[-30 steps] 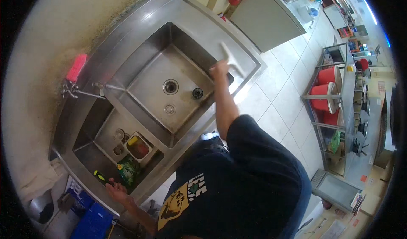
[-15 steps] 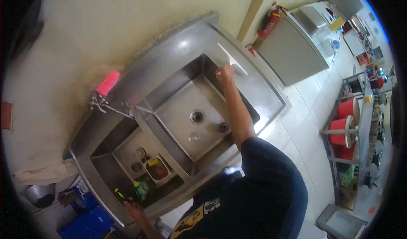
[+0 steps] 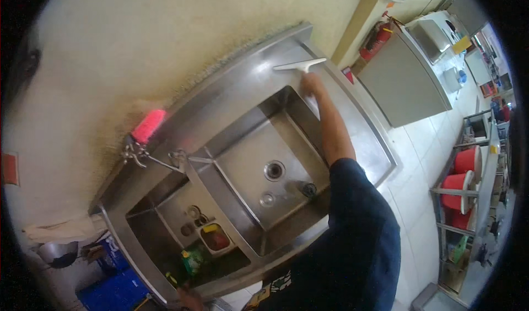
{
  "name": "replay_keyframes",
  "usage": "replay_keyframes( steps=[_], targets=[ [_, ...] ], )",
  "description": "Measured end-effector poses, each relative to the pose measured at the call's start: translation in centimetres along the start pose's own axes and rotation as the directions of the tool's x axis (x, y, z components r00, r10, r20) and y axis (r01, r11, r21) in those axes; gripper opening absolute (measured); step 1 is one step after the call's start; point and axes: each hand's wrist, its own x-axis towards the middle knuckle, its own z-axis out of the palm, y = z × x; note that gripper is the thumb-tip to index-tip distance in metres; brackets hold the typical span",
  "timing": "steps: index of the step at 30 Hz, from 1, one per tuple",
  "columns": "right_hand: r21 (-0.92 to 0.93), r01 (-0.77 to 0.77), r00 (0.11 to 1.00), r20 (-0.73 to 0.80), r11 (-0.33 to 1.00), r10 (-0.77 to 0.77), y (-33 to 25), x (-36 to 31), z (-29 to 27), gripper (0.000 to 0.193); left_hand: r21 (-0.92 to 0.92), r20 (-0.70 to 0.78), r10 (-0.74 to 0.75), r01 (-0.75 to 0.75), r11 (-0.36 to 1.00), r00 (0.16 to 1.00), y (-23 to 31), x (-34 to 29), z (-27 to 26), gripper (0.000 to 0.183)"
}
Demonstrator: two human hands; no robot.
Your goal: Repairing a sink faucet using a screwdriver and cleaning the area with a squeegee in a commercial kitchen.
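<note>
My right hand (image 3: 311, 85) is closed around the handle of a white squeegee (image 3: 302, 65). Its blade lies across the steel ledge at the far right corner of the sink unit (image 3: 374, 162). My left hand (image 3: 190, 299) is low at the near left edge, partly cut off by the frame. It appears closed on a slim dark tool with a lime-green part (image 3: 172, 279); the grip is mostly hidden. In the left basin stand a green bottle or pouch (image 3: 191, 261) with a yellow top and a small square container (image 3: 215, 239) holding yellow and red items.
A tap (image 3: 165, 165) with a pink brush head (image 3: 149, 126) beside it rises behind the basins. Loose round drain parts (image 3: 308, 188) lie in the right basin. A fire extinguisher (image 3: 377, 39), a grey cabinet (image 3: 405, 82) and a rack with red tubs (image 3: 456, 191) stand to the right.
My right hand has moved the squeegee toward the back corner, and its blade has turned from slanted to nearly level. My left hand has drawn nearer my body with the lime-green tool. The view has shifted.
</note>
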Motion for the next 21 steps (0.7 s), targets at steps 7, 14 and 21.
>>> replay_keyframes(
  steps=[7,14,21],
  targets=[
    [0.084,0.067,0.997,0.044,0.994,-0.071,-2.7,-10.8,-0.6,0.045,0.083,0.039,-0.017,0.014,0.996,0.999,5.3,-1.0,4.6,0.05],
    [0.018,0.332,0.921,0.208,0.943,-0.329,-13.0,-2.9,-7.8,0.043,-0.219,0.027,0.201,-0.19,0.957,0.979,5.8,-4.2,2.7,0.046],
    [-0.079,0.181,0.979,-0.082,0.98,-0.187,-6.0,2.8,2.9,0.025,-0.282,-0.133,0.006,-0.043,0.958,0.991,6.2,-4.6,6.2,0.037]
  ],
)
